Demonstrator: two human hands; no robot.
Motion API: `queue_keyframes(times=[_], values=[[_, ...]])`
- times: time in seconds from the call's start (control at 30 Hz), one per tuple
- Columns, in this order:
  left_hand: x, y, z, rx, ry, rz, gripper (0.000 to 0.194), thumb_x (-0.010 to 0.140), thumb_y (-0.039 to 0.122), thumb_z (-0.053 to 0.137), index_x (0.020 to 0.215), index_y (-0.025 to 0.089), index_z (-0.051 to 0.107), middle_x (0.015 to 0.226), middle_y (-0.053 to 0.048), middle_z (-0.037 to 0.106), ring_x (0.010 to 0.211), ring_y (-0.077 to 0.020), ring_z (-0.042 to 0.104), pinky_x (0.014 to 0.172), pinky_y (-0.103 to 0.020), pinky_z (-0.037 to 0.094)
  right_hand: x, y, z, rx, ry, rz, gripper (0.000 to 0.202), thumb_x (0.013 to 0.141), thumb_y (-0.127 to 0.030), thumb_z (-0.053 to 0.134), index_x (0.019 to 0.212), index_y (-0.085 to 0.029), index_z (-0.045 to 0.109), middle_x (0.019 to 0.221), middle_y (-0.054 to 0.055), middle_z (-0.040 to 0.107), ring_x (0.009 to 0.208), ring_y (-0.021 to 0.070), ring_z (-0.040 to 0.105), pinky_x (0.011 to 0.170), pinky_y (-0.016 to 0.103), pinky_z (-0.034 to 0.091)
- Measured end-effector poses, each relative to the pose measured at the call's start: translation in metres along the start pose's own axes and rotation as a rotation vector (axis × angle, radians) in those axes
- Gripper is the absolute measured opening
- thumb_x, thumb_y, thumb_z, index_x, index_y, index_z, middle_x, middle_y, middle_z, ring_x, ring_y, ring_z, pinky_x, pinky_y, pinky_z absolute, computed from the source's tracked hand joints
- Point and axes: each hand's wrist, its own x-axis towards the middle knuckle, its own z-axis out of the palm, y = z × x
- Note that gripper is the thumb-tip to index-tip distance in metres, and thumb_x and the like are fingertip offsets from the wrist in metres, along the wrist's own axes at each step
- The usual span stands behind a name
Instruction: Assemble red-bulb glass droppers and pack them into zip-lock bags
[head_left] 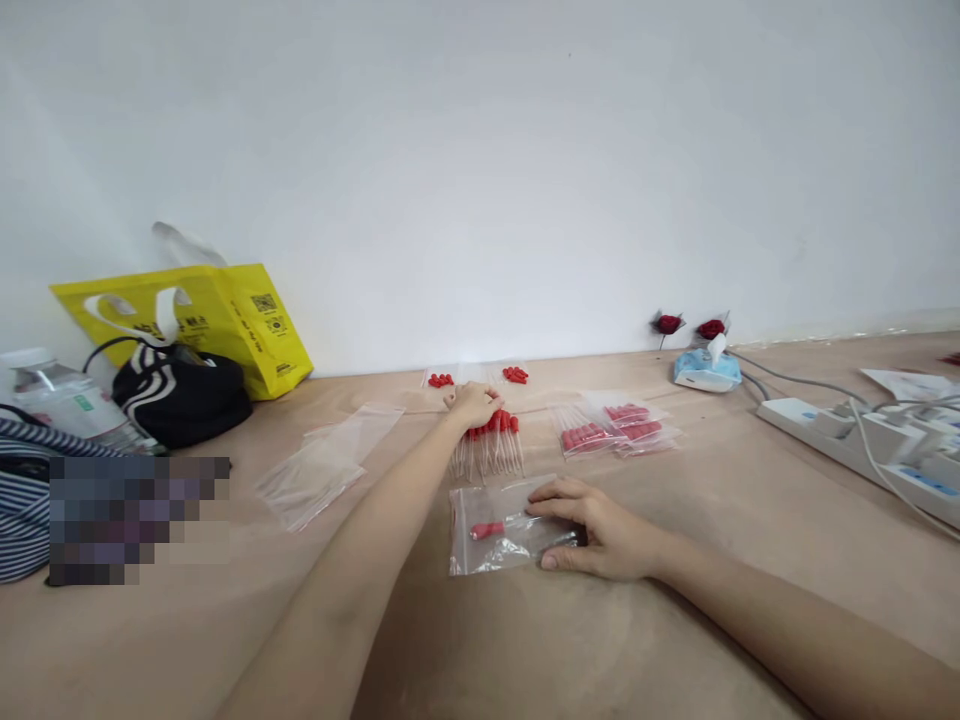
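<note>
My left hand (474, 405) reaches forward over a row of droppers (499, 430) with red bulbs and thin clear stems. Its fingers are curled together at the bulb end, and whatever they pinch is hidden. Nearer to me lies a clear zip bag (469, 560) with one red-bulbed piece (487, 531) inside. My right hand (600, 530) rests on the bag's right end, thumb and fingers apart, lightly touching the plastic. Behind the left hand, small groups of red bulbs (441, 380) lie near the wall.
Flat zip bags (322, 470) lie to the left, filled bags (615, 430) to the right. A yellow bag (262, 330), black pouch (195, 400) and plastic jar (67, 400) stand far left. At right are a tissue pack (706, 371), artificial roses (667, 323) and a power strip (795, 415) with cables.
</note>
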Motion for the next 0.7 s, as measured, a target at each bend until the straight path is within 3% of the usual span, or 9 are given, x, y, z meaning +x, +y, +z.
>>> queue_keyframes(times=[0.1, 0.17, 0.27, 0.37, 0.5, 0.7], values=[[-0.007, 0.001, -0.021, -0.162, 0.011, 0.042, 0.014, 0.081, 0.027, 0.053, 0.083, 0.014, 0.057, 0.088, -0.004, 0.063, 0.084, -0.0175, 0.057, 0.076, -0.032, 0.045, 0.000, 0.001, 0.000, 0.001, 0.006, -0.010, 0.053, 0.072, -0.047, 0.058, 0.115, -0.016, 0.053, 0.110, 0.012, 0.053, 0.102, 0.0219, 0.049, 0.087, 0.036, 0.041], [-0.021, -0.004, -0.043, -0.292, 0.030, 0.070, 0.015, 0.081, 0.030, 0.049, 0.081, 0.016, 0.054, 0.079, -0.002, 0.064, 0.076, -0.0148, 0.058, 0.070, -0.027, 0.045, 0.000, 0.001, 0.000, 0.001, 0.009, -0.018, 0.053, 0.072, -0.047, 0.058, 0.115, -0.016, 0.052, 0.110, 0.012, 0.053, 0.102, 0.0218, 0.049, 0.087, 0.036, 0.040], [-0.058, -0.025, -0.076, -0.465, 0.097, 0.081, 0.025, 0.079, 0.043, 0.046, 0.083, 0.018, 0.048, 0.074, -0.001, 0.062, 0.068, -0.0123, 0.058, 0.065, -0.025, 0.046, 0.000, 0.002, 0.001, 0.001, 0.008, -0.014, 0.054, 0.071, -0.046, 0.058, 0.116, -0.016, 0.052, 0.110, 0.012, 0.053, 0.102, 0.0218, 0.049, 0.087, 0.036, 0.040], [-0.106, -0.051, -0.095, -0.575, 0.157, 0.035, 0.039, 0.068, 0.053, 0.053, 0.083, 0.018, 0.045, 0.068, 0.001, 0.060, 0.062, -0.0125, 0.058, 0.063, -0.028, 0.047, 0.000, 0.002, 0.001, 0.002, 0.009, -0.007, 0.053, 0.071, -0.046, 0.058, 0.115, -0.016, 0.052, 0.110, 0.012, 0.053, 0.102, 0.0214, 0.049, 0.087, 0.035, 0.041], [-0.154, -0.074, -0.096, -0.799, 0.194, -0.188, 0.050, 0.050, 0.050, 0.071, 0.082, 0.018, 0.048, 0.063, 0.002, 0.063, 0.059, -0.0125, 0.059, 0.062, -0.026, 0.048, 0.000, 0.002, 0.001, 0.002, 0.016, -0.007, 0.053, 0.071, -0.047, 0.058, 0.114, -0.016, 0.053, 0.110, 0.012, 0.053, 0.101, 0.0210, 0.049, 0.087, 0.035, 0.041], [-0.171, -0.071, -0.079, -0.910, 0.196, -0.232, 0.047, 0.049, 0.046, 0.074, 0.077, 0.018, 0.049, 0.064, 0.002, 0.064, 0.060, -0.0130, 0.060, 0.063, -0.026, 0.048, 0.000, 0.002, 0.001, 0.006, 0.008, 0.016, 0.053, 0.071, -0.047, 0.058, 0.114, -0.016, 0.053, 0.110, 0.012, 0.053, 0.103, 0.0209, 0.048, 0.087, 0.035, 0.041]])
